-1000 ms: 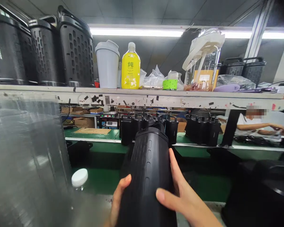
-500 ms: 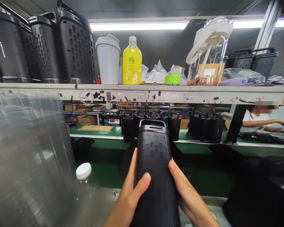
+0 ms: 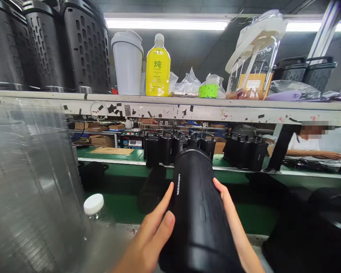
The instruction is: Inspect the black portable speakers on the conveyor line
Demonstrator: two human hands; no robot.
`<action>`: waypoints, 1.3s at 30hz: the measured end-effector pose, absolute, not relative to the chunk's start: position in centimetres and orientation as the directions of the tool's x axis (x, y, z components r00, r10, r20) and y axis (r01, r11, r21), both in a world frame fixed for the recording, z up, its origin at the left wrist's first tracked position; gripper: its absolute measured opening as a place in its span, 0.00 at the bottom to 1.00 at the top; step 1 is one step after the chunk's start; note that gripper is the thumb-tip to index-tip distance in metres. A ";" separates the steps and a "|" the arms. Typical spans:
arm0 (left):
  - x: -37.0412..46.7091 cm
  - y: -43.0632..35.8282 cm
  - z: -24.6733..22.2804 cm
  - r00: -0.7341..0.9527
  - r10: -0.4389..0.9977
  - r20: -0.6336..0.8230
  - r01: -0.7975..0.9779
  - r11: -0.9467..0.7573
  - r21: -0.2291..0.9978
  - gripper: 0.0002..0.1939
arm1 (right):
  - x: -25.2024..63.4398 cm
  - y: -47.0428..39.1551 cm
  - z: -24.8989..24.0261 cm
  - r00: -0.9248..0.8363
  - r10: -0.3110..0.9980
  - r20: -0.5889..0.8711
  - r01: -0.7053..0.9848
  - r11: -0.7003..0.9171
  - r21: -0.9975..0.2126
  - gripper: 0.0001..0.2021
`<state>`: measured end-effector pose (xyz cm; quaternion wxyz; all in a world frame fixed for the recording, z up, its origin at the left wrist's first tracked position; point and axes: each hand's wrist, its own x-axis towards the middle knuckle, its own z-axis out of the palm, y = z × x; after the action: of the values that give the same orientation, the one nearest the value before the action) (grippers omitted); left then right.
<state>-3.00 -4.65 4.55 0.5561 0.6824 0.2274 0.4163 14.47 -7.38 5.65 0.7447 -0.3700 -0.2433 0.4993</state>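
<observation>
Centrally, a tilted black unit (image 3: pixel 197 204) was gripped between two bare hands, below a white shelf (image 3: pixel 210 108).
Far left stood translucent plastic sheeting (image 3: pixel 34 182), with a white-capped bottle (image 3: pixel 93 204) just beside it; above, the shelf bore perforated housings (image 3: pixel 86 53), a grey tumbler (image 3: pixel 127 64) and a yellow bottle (image 3: pixel 158 72). Left hand (image 3: pixel 155 231): thumb and forefinger pressed to the unit's left side, near its MERKURY lettering; other fingers hidden. The unit's far end rose before a row of black housings (image 3: pixel 152 151) on a green bench (image 3: pixel 138 156). Right hand (image 3: pixel 229 208): one fingertip bore on the right edge, remaining fingers out of sight. Above it sat a lidded clear jug (image 3: pixel 268 28); far right, a co-worker's forearm (image 3: pixel 315 153) reached rightward.
</observation>
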 end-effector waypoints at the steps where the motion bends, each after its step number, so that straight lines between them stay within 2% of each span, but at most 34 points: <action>1: -3.1 -4.7 4.6 0.588 0.744 0.317 -0.150 -0.285 0.947 0.38 | 14.8 -7.2 5.5 0.413 0.911 0.005 -0.566 0.261 -0.782 0.16; 4: -3.0 -5.2 5.1 0.637 0.707 0.308 -0.084 -0.334 0.939 0.36 | 15.9 -6.5 5.0 0.446 0.893 0.054 -0.567 0.329 -0.755 0.16; 7: -2.5 -5.9 5.3 0.597 0.774 0.212 0.060 -0.306 0.950 0.33 | 16.4 -6.3 4.9 0.430 0.900 0.072 -0.561 0.329 -0.759 0.15; 9: -2.3 -5.9 5.2 0.601 0.766 0.227 -0.001 -0.283 0.959 0.36 | 16.6 -6.5 5.0 0.435 0.897 0.081 -0.561 0.340 -0.755 0.16; 11: -2.1 -5.4 4.7 0.609 0.727 0.316 -0.138 -0.296 0.945 0.39 | 16.8 -6.6 5.2 0.434 0.898 0.069 -0.573 0.335 -0.748 0.17; 13: -2.1 -4.5 3.9 0.596 0.726 0.342 -0.175 -0.299 0.938 0.39 | 17.0 -6.5 5.1 0.366 0.930 -0.030 -0.636 0.227 -0.737 0.21; 15: -2.2 -3.5 2.8 0.578 0.770 0.270 -0.106 -0.257 0.961 0.38 | 16.9 -6.1 4.7 0.230 0.962 -0.146 -0.700 0.060 -0.712 0.26; 16: -2.2 -2.9 2.3 0.572 0.786 0.235 -0.089 -0.226 0.970 0.39 | 16.7 -5.8 4.3 0.191 0.971 -0.146 -0.688 0.027 -0.725 0.28; 17: -2.1 -2.3 1.8 0.568 0.793 0.221 -0.104 -0.197 0.975 0.41 | 16.4 -5.6 4.0 0.186 0.978 -0.095 -0.644 0.048 -0.764 0.30; 19: -2.0 -1.2 0.9 0.551 0.798 0.244 -0.203 -0.155 0.967 0.45 | 15.5 -5.0 3.2 0.219 0.970 0.105 -0.484 0.201 -0.852 0.37; 21: -1.9 -0.3 0.5 0.489 0.827 0.278 -0.282 -0.152 0.947 0.46 | 14.4 -4.6 2.6 0.185 0.944 0.275 -0.329 0.323 -0.888 0.42; 23: -1.7 0.2 0.4 0.409 0.864 0.293 -0.299 -0.177 0.938 0.44 | 13.6 -4.5 2.2 0.088 0.940 0.330 -0.269 0.342 -0.901 0.47; 27: -1.3 0.3 0.5 0.345 0.865 0.363 -0.303 -0.264 0.916 0.49 | 13.7 -4.8 2.1 -0.073 0.934 0.350 -0.194 0.331 -0.924 0.57; 32: -0.9 -0.1 0.4 0.265 0.794 0.548 -0.315 -0.465 0.827 0.57 | 14.9 -5.6 2.8 -0.233 0.919 0.316 -0.090 0.304 -0.949 0.44; 36: -1.0 -0.1 0.1 0.224 0.739 0.635 -0.245 -0.588 0.771 0.57 | 15.2 -6.0 3.0 -0.230 0.940 0.250 -0.102 0.232 -0.967 0.41; 39: -1.0 -0.1 -0.4 0.215 0.741 0.637 -0.211 -0.601 0.771 0.59 | 15.6 -6.0 2.9 -0.146 0.960 0.237 0.059 0.248 -0.967 0.45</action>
<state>-1.02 -0.06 -0.36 0.4003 0.6686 0.1979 0.5946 15.61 -5.96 2.88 0.5022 -0.4179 -0.6097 0.4489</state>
